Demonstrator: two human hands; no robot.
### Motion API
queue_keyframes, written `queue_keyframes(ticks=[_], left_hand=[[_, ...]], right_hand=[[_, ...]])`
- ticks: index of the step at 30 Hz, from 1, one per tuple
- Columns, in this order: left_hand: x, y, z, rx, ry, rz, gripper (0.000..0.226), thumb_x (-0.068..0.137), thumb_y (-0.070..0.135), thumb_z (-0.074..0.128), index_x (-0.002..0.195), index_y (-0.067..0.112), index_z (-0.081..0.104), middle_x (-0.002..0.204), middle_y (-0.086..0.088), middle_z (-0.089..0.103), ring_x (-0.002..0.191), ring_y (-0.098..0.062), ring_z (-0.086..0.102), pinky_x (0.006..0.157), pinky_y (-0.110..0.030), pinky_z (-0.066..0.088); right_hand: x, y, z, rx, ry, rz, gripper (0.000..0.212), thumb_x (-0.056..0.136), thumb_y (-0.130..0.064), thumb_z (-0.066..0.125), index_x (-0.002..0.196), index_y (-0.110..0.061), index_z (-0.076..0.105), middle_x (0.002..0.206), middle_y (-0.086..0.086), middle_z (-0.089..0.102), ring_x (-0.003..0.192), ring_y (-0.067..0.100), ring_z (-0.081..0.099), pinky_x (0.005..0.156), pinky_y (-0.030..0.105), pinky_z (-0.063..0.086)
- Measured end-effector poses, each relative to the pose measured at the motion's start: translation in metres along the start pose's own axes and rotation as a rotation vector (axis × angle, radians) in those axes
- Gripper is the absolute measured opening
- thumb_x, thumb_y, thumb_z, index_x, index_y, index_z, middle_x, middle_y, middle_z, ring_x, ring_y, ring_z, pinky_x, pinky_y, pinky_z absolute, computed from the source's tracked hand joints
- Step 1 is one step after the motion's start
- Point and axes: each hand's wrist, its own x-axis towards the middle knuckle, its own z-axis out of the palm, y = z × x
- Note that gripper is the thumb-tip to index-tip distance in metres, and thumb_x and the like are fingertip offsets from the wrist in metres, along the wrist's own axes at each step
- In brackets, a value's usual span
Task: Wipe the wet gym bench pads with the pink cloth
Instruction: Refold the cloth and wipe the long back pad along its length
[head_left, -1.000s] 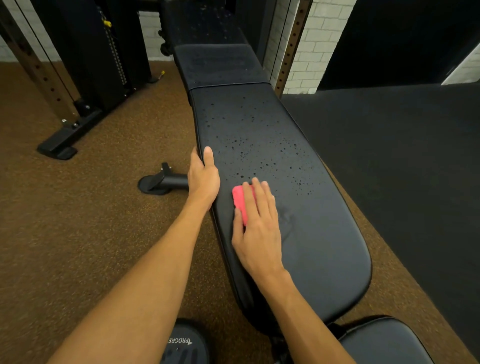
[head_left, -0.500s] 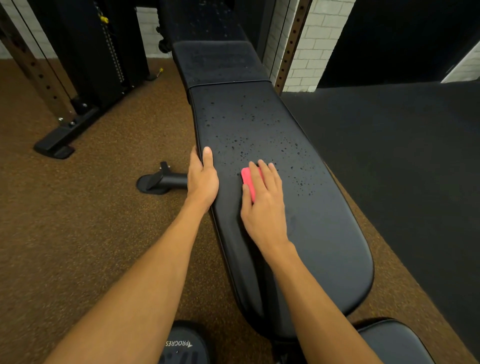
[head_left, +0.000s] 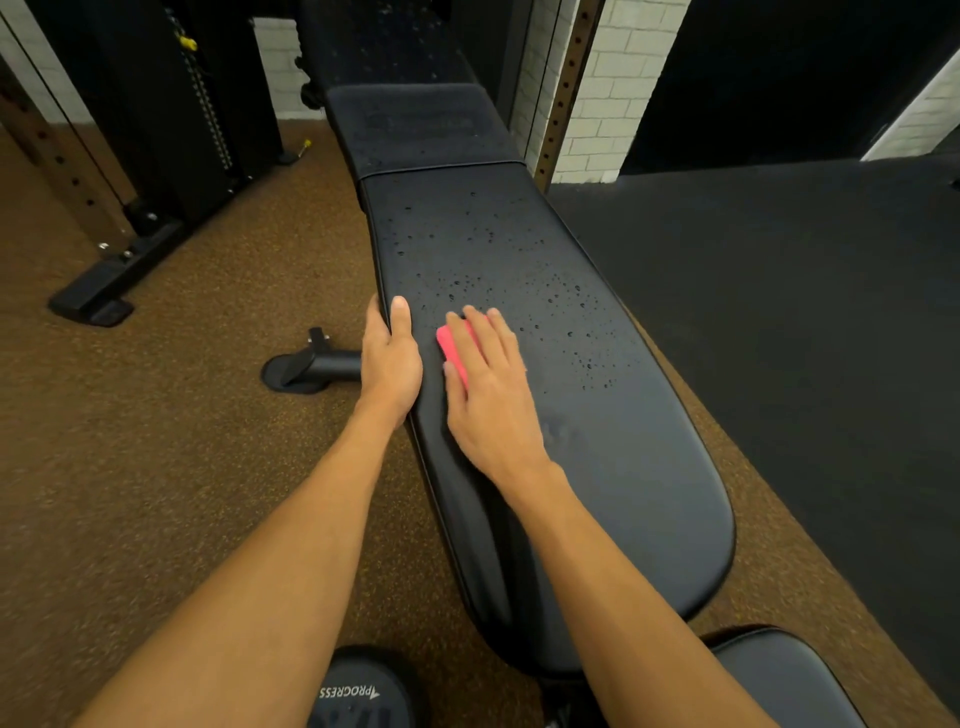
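A long black bench pad (head_left: 597, 415) runs away from me, with water droplets scattered over its middle and far part. Its near part looks dry. My right hand (head_left: 488, 384) lies flat with straight fingers on a folded pink cloth (head_left: 451, 347), pressing it onto the pad near the left side. Only the cloth's left edge shows past my fingers. My left hand (head_left: 390, 358) grips the pad's left edge, thumb on top. A second black pad (head_left: 421, 127) sits beyond the first, and a third pad's corner (head_left: 779, 680) shows at the bottom right.
A black bench foot (head_left: 311, 366) sticks out on the brown floor to the left. A rack base (head_left: 104, 291) and weight stack stand at the back left. Black matting (head_left: 805, 312) covers the floor on the right. A round black weight with lettering (head_left: 358, 691) lies at the bottom.
My right hand has slid the pink cloth forward along the pad, then a little left toward my left hand. My left hand has kept its grip on the edge.
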Motion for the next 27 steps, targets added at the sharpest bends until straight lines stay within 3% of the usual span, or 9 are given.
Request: queue_keyframes(ticks=[3, 7, 10, 12, 16, 19, 22, 24, 27], left_hand=[[-0.001, 0.001, -0.001, 0.015, -0.001, -0.004, 0.056, 0.115, 0.045, 0.033, 0.165, 0.018, 0.033, 0.16, 0.004, 0.047, 0.146, -0.011, 0.042, 0.11, -0.016, 0.028], [0.001, -0.001, -0.001, -0.004, 0.003, -0.021, 0.059, 0.114, 0.051, 0.034, 0.165, 0.021, 0.033, 0.161, 0.001, 0.048, 0.149, -0.017, 0.044, 0.124, -0.036, 0.033], [-0.002, 0.002, 0.0, 0.016, 0.014, -0.01, 0.057, 0.114, 0.049, 0.034, 0.164, 0.021, 0.036, 0.159, 0.001, 0.05, 0.146, -0.016, 0.045, 0.12, -0.031, 0.034], [-0.002, 0.004, 0.0, 0.054, 0.017, 0.012, 0.055, 0.115, 0.046, 0.033, 0.162, 0.019, 0.039, 0.157, -0.001, 0.052, 0.144, -0.016, 0.047, 0.115, -0.026, 0.034], [-0.003, 0.006, -0.001, 0.106, 0.019, 0.008, 0.057, 0.115, 0.048, 0.032, 0.162, 0.018, 0.038, 0.159, -0.004, 0.05, 0.148, -0.021, 0.044, 0.123, -0.035, 0.031], [-0.003, 0.008, 0.0, 0.133, 0.023, 0.008, 0.056, 0.114, 0.049, 0.031, 0.162, 0.019, 0.038, 0.158, -0.003, 0.051, 0.147, -0.022, 0.045, 0.119, -0.032, 0.033], [-0.005, 0.013, 0.001, 0.265, 0.052, -0.014, 0.06, 0.113, 0.054, 0.027, 0.163, 0.022, 0.034, 0.161, -0.005, 0.047, 0.149, -0.027, 0.043, 0.118, -0.039, 0.032], [-0.011, 0.019, 0.006, 0.423, 0.116, -0.064, 0.063, 0.113, 0.054, 0.026, 0.164, 0.018, 0.032, 0.162, -0.011, 0.044, 0.148, -0.033, 0.042, 0.116, -0.048, 0.034], [-0.028, 0.024, 0.019, 0.573, 0.209, -0.029, 0.062, 0.114, 0.046, 0.029, 0.162, 0.006, 0.028, 0.158, -0.02, 0.042, 0.143, -0.041, 0.045, 0.111, -0.055, 0.039]], right_hand=[[-0.023, 0.007, -0.01, 0.002, -0.059, -0.108, 0.047, 0.114, -0.021, 0.044, 0.16, -0.011, 0.046, 0.168, 0.007, 0.04, 0.163, 0.025, 0.023, 0.13, 0.049, 0.028], [-0.034, 0.03, -0.023, -0.006, 0.024, 0.03, 0.046, 0.114, -0.024, 0.048, 0.159, -0.011, 0.048, 0.167, 0.005, 0.042, 0.161, 0.025, 0.026, 0.129, 0.047, 0.03], [-0.016, 0.02, -0.013, -0.01, 0.051, 0.139, 0.048, 0.113, -0.023, 0.046, 0.159, -0.007, 0.046, 0.166, 0.012, 0.043, 0.161, 0.033, 0.026, 0.129, 0.051, 0.03], [-0.013, 0.007, -0.007, 0.008, 0.006, 0.04, 0.049, 0.113, -0.021, 0.046, 0.159, -0.007, 0.046, 0.166, 0.012, 0.042, 0.161, 0.033, 0.025, 0.129, 0.053, 0.027], [-0.046, 0.018, -0.023, -0.005, -0.08, -0.15, 0.048, 0.114, -0.022, 0.047, 0.16, -0.011, 0.046, 0.168, 0.006, 0.04, 0.163, 0.024, 0.023, 0.131, 0.045, 0.026], [-0.055, 0.036, -0.034, -0.019, -0.002, -0.007, 0.047, 0.114, -0.024, 0.048, 0.159, -0.011, 0.048, 0.168, 0.005, 0.041, 0.162, 0.024, 0.025, 0.13, 0.045, 0.028], [-0.038, 0.031, -0.024, -0.018, 0.038, 0.116, 0.047, 0.114, -0.023, 0.046, 0.158, -0.007, 0.048, 0.166, 0.011, 0.042, 0.161, 0.032, 0.026, 0.128, 0.052, 0.03], [-0.039, 0.022, -0.021, 0.004, -0.01, 0.051, 0.048, 0.113, -0.021, 0.045, 0.159, -0.008, 0.046, 0.168, 0.01, 0.04, 0.162, 0.03, 0.023, 0.129, 0.054, 0.028], [-0.065, 0.028, -0.032, -0.011, -0.072, -0.108, 0.047, 0.114, -0.022, 0.044, 0.16, -0.011, 0.047, 0.169, 0.006, 0.04, 0.164, 0.023, 0.022, 0.131, 0.046, 0.026]])
